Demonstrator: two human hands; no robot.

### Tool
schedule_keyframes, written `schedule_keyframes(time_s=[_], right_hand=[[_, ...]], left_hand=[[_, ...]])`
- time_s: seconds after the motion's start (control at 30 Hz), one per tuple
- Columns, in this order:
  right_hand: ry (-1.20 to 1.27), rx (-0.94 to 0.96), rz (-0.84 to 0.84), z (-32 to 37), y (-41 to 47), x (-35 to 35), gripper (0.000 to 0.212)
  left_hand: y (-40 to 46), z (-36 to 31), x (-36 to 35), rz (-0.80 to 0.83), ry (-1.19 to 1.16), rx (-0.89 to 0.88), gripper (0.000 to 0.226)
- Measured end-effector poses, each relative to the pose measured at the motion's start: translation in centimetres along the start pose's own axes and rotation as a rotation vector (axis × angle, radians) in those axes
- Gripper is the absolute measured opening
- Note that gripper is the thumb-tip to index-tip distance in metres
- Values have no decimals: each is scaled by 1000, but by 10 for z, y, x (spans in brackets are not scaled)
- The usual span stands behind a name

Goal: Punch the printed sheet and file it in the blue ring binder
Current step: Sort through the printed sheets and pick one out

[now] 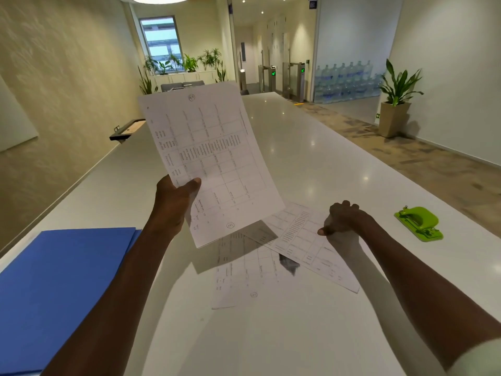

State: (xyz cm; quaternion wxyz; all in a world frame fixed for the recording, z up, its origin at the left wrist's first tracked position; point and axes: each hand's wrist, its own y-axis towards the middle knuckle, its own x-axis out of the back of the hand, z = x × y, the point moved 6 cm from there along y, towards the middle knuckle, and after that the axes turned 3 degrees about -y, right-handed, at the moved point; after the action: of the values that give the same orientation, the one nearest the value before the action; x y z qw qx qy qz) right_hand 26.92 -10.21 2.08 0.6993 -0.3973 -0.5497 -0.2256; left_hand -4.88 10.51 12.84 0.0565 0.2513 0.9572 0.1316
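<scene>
My left hand (173, 202) grips a printed sheet (211, 158) by its left edge and holds it up, tilted, above the white table (311, 147). My right hand (344, 221) is closed on the edge of a second printed sheet (306, 240) that lies slanted on the table. A third sheet (241, 278) lies flat beneath both. The blue ring binder (62, 289) lies shut at the near left, partly under my left forearm. A green hole punch (418, 223) sits on the table to the right of my right hand.
The table runs long and away from me, with a wall close along its left side. A dark tray-like fitting (127, 131) sticks out at the table's far left edge. A potted plant (395, 104) stands on the floor at the right.
</scene>
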Motion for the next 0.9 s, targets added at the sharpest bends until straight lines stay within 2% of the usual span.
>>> schedule_keyframes(time_s=[0.13,0.27,0.4,0.63,0.73,0.83,0.9], right_hand=[[-27,37,4,-6,24,-8,100],[-14,77,24,-5,28,-11,80],[41,51,-24,-1,-4,0,80],[266,158,-31,4,-14,6,64],[312,203,-90,3,-17,10,54],[525,212,-109,0,-25,22,43],[705,192,-63,0,-27,27,43]], left_hand=[[-4,-2,1,-12,-8,-1,39],[-5,-3,0,0,-10,0,40],[-6,-6,-6,9,-5,-8,39],[3,-9,-9,-1,11,-1,43],[5,-14,-9,-1,27,-8,44],[8,-17,-7,-3,34,-5,45],[7,-18,-8,1,24,-3,44]])
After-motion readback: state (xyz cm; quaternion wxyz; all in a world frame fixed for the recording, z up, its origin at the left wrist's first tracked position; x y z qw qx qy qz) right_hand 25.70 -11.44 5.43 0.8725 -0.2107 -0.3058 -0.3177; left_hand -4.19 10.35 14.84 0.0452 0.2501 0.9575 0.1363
